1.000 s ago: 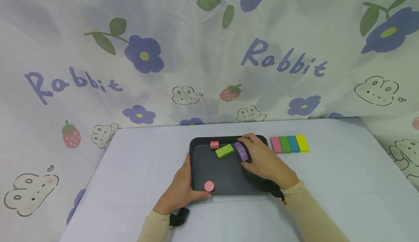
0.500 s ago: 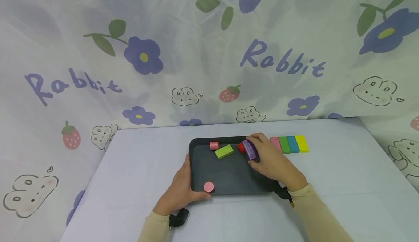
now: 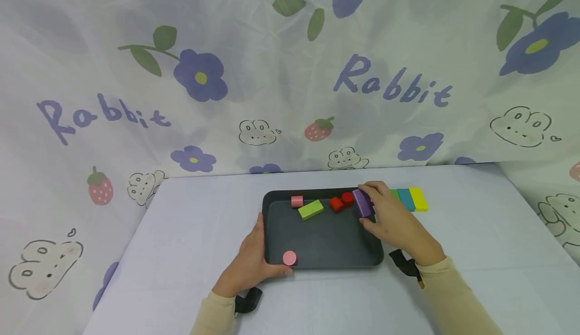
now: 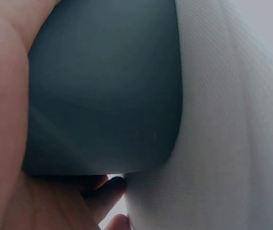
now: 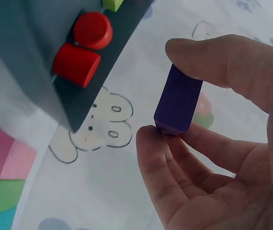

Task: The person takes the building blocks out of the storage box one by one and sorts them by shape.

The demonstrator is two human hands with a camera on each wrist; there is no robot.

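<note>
Between thumb and fingertips my right hand (image 3: 396, 219) pinches a purple block (image 3: 362, 203), held over the back right corner of a dark grey tray (image 3: 317, 244). The right wrist view shows the purple block (image 5: 178, 98) gripped by its two ends. My left hand (image 3: 251, 257) holds the tray's front left corner, thumb along the front edge and fingers along the left side. In the tray lie two red cylinders (image 3: 336, 204), a lime green block (image 3: 310, 209), a small pink-red piece (image 3: 296, 201) at the back, and a pink cylinder (image 3: 289, 258) near my left thumb.
Right of the tray a row of blocks lies side by side on the white table: a green one, a blue block (image 3: 406, 200) and a yellow block (image 3: 418, 199). A pink block (image 5: 9, 153) shows beside the green in the right wrist view. A patterned curtain (image 3: 281, 73) hangs behind.
My right hand has carried the purple block to the right, from above the tray's middle to its back right corner. The red cylinders have come into view. My left hand has stayed in place.
</note>
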